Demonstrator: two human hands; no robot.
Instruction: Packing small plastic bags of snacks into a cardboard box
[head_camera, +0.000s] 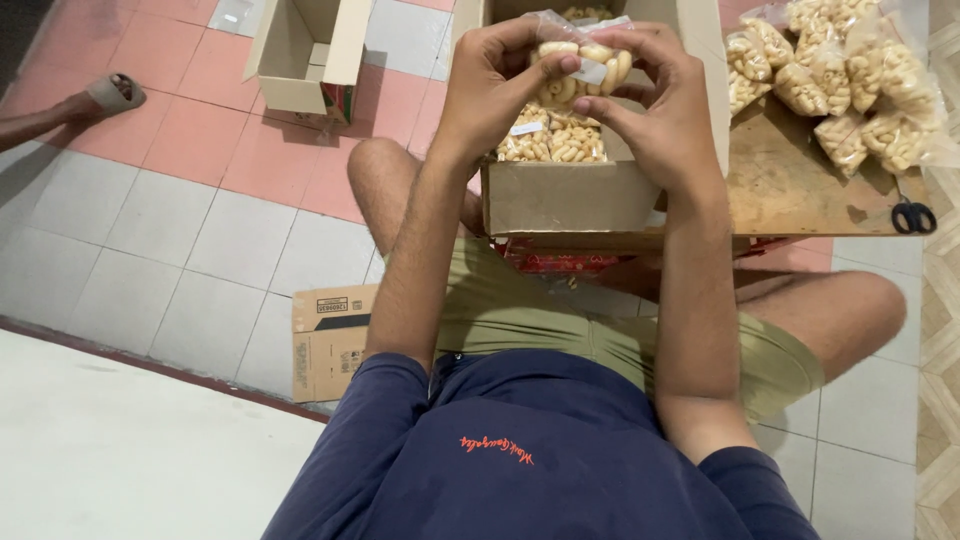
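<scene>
A small clear plastic bag of pale curled crackers (583, 70) is held up between both hands over an open cardboard box (560, 198). My left hand (495, 85) grips its left side and my right hand (660, 110) grips its right side, fingers pinching near the top. The box stands between my knees and holds several more filled bags (552, 143).
A low wooden board (800, 185) at the right carries a pile of filled cracker bags (850, 70) and black scissors (912, 216). An empty open cardboard box (305, 50) stands at the back left. Flattened cardboard (330, 340) lies by my left leg. Another person's sandalled foot (110, 95) shows far left.
</scene>
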